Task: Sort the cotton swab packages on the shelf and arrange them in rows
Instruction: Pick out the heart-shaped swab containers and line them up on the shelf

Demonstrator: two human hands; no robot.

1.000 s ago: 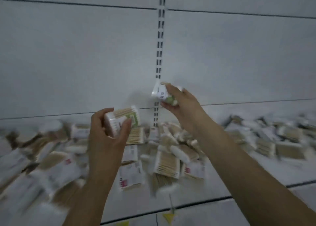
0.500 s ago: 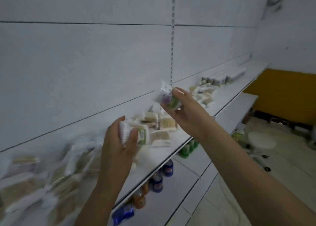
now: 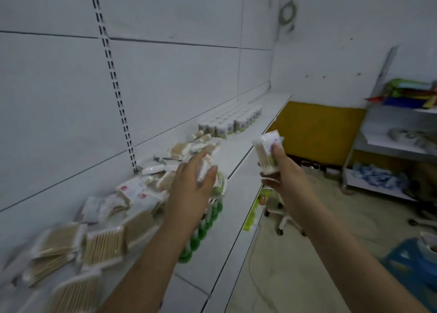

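Swab packs lie jumbled along the white shelf — jars stand in rows farther along it. Left hand grips a green-labelled pack above the shelf edge; right hand grips a purple-labelled pack upright — off the shelf, hands apart.

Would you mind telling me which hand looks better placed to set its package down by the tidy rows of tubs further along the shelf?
Probably the right hand. It holds its package out nearer the tubs, while the left hand grips its package back over the loose pile.
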